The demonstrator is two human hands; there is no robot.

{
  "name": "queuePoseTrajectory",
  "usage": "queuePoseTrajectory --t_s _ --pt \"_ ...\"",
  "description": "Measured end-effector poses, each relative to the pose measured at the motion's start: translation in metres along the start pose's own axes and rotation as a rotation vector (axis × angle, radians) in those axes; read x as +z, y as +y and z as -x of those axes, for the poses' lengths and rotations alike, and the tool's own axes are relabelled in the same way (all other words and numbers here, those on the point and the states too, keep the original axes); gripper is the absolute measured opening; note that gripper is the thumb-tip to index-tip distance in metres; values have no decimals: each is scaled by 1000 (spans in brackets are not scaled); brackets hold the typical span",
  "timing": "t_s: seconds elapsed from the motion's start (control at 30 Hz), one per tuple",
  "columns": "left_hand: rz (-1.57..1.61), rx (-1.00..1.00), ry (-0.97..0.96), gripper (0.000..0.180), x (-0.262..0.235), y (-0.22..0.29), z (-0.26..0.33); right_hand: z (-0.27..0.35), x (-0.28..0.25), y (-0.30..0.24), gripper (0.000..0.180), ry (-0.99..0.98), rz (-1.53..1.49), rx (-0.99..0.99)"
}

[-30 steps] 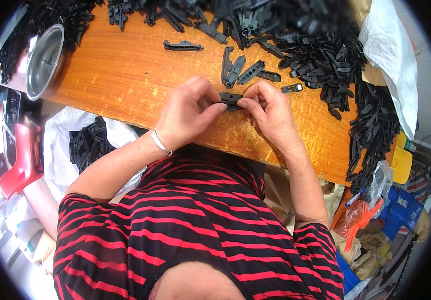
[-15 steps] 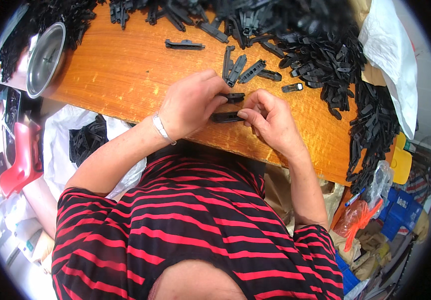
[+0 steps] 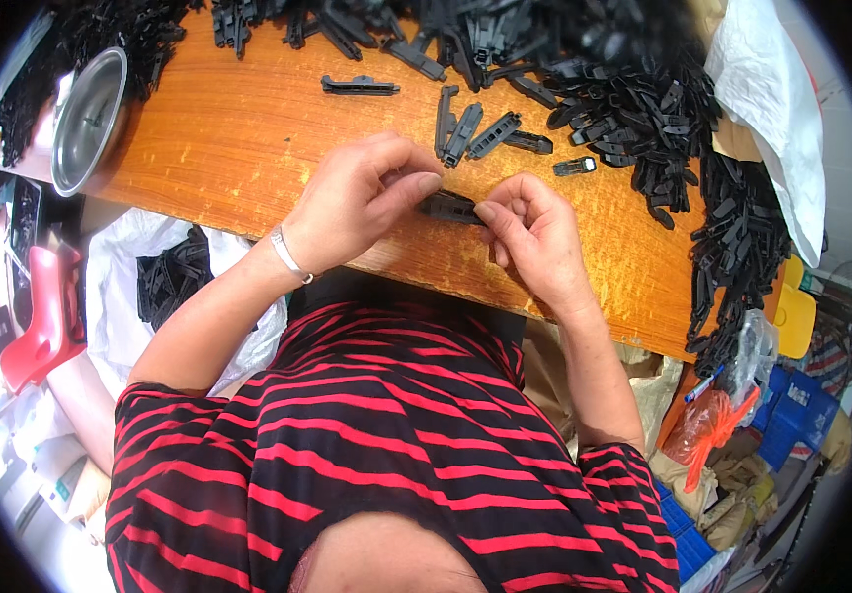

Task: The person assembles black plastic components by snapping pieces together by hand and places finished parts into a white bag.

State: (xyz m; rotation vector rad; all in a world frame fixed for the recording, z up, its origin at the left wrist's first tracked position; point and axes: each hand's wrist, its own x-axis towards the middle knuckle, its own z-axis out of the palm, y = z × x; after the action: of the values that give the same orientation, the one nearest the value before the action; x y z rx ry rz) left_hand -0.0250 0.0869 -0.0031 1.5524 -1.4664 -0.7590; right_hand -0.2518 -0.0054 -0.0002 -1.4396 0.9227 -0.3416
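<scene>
- Clock directions are taken from the black part (image 3: 452, 209) that the person holds, low over the near edge of the wooden desk (image 3: 248, 148).
- The right hand (image 3: 541, 242), at 4 o'clock, has its thumb and forefinger pinched on that part's right end, the other fingers curled under.
- The left hand (image 3: 359, 203), at 9 o'clock, has its fingers bent and narrowly set, thumb tip just beside the part's left end; whether they grip it I cannot tell.
- Several loose black pieces (image 3: 462, 134) lie close together from 12 to 1 o'clock.
- A short piece with a bright end (image 3: 574, 167) lies alone at 2 o'clock.
- A single long piece (image 3: 360, 87) lies at 11 o'clock.
- A big heap of black pieces (image 3: 633, 128) curves from 11 round to 4 o'clock.
- A steel bowl (image 3: 90, 124) stands tilted between 9 and 10 o'clock.
- A white sack (image 3: 115, 267) holding more black pieces sits between 8 and 9 o'clock.
</scene>
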Motion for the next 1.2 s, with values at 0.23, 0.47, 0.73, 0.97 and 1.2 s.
queuePoseTrajectory --t_s 0.23,0.47,0.73,0.97,1.2 --pt "254 -271 -107 13 -1 6 -4 2 13 2 13 120 -132 17" --pt "221 -256 -56 16 4 -4 -7 -2 20 -2 15 146 -51 57" --pt "123 -231 -27 15 10 -9 -6 -6 20 0 19 180 153 19" --pt "-125 -25 -24 14 12 -6 -11 -9 15 5 28 199 488 -83" --pt "-38 -233 -188 16 -9 4 0 -2 19 5 28 101 451 -56"
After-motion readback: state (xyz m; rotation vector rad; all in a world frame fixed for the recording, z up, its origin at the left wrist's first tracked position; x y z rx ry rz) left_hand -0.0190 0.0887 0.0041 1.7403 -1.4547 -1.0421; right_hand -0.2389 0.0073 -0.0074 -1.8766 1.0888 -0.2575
